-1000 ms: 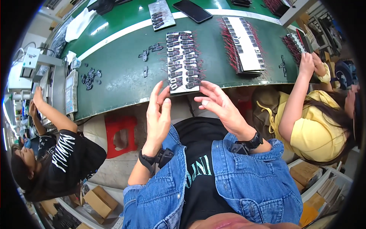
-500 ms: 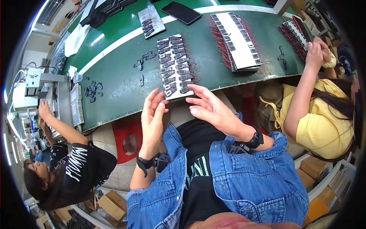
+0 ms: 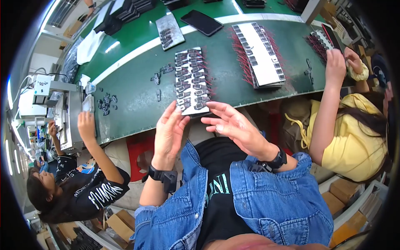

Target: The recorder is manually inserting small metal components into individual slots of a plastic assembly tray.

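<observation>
My left hand [image 3: 170,132] is open, palm turned inward, its fingertips by the near left corner of a white board [image 3: 197,110]. Whether they touch it I cannot tell. My right hand [image 3: 238,128] is open too, fingers spread close to the board's near right corner. Neither hand holds anything. Rows of small black parts [image 3: 196,77] with thin red wires lie along the board. To its left are a few loose black parts [image 3: 155,78] and, farther off, a scattered group of them [image 3: 107,102].
A stack of white boards [image 3: 265,62] edged with black parts and red wires lies to the right. Farther back are a grey plate [image 3: 173,28] and a black phone-like slab [image 3: 202,22]. Co-workers sit on both sides, one in black [image 3: 98,187], one in yellow [image 3: 348,141].
My hands stay open near the board's end, with only slight shifts. The left co-worker's hand has moved toward the table edge; the right co-worker's hands have drawn apart. The view has shifted slightly.
</observation>
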`<state>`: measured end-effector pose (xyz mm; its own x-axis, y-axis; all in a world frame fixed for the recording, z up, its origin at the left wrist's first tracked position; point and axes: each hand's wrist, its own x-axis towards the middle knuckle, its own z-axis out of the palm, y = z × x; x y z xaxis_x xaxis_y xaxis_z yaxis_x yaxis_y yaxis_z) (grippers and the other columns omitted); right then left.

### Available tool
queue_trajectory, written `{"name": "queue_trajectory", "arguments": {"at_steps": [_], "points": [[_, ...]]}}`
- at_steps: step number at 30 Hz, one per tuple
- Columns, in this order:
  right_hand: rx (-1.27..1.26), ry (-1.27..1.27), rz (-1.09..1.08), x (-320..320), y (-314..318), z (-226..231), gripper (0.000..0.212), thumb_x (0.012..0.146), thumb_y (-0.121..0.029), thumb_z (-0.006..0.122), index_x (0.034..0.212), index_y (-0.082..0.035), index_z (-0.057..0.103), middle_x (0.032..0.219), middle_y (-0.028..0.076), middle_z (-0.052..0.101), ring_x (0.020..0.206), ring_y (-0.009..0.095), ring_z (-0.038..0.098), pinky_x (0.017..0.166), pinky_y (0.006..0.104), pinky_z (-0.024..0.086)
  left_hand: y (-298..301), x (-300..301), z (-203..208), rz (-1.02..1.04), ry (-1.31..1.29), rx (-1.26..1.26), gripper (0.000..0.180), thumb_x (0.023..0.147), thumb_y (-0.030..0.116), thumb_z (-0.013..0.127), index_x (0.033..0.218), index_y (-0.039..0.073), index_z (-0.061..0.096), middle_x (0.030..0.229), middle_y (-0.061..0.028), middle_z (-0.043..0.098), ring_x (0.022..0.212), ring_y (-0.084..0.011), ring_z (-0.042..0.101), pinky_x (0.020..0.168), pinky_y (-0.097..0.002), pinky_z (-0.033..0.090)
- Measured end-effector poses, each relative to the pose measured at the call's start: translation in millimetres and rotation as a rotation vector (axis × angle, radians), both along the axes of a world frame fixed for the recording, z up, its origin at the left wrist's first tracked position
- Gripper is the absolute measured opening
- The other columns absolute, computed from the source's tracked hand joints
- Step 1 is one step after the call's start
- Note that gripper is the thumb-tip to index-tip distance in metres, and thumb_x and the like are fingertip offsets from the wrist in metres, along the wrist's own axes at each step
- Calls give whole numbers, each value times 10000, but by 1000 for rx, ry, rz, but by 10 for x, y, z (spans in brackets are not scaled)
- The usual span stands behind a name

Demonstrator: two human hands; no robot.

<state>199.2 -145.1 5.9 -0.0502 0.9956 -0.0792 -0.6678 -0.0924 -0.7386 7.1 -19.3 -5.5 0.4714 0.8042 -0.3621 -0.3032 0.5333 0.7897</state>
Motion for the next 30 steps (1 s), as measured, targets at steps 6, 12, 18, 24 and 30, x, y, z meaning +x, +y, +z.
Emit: {"name": "queue_trajectory", "arguments": {"at_steps": [6,12,18,24,30], "points": [[39,29,21,71,-7,73,578,953,-144,593,1466,-9,362,1493,128,399,1256,249,539,1029,376,458,24,89,17,21,36,63,415,945,115,632,1316,-20,504,1196,-84,635,1083,-176,612,922,-324,518],[-32,-62,-180,314,51,-38,441,974,-115,548,1389,-2,449,1422,134,487,1180,219,584,981,355,487,235,186,188,184,-71,-44,296,933,189,637,1167,21,568,1174,-76,631,1062,-195,617,925,-351,527],[-56,-91,-287,445,200,-199,383,983,-125,545,1344,-5,500,1357,129,547,1131,192,599,955,336,496,391,115,129,244,-73,-3,286,932,197,645,1156,33,576,1168,-74,628,1059,-188,617,935,-350,530],[-100,-103,-318,479,179,-252,334,988,-128,545,1300,-8,541,1308,123,582,1092,169,606,932,322,500,444,22,259,287,-43,72,289,936,207,644,1162,38,579,1148,-65,644,1032,-176,631,908,-324,540],[-93,-121,-264,406,237,-222,328,990,-132,547,1293,-7,545,1282,124,596,1072,165,611,920,315,502,475,-113,470,297,-134,128,275,940,202,636,1157,39,589,1124,-61,668,1000,-166,650,901,-321,543]]}}
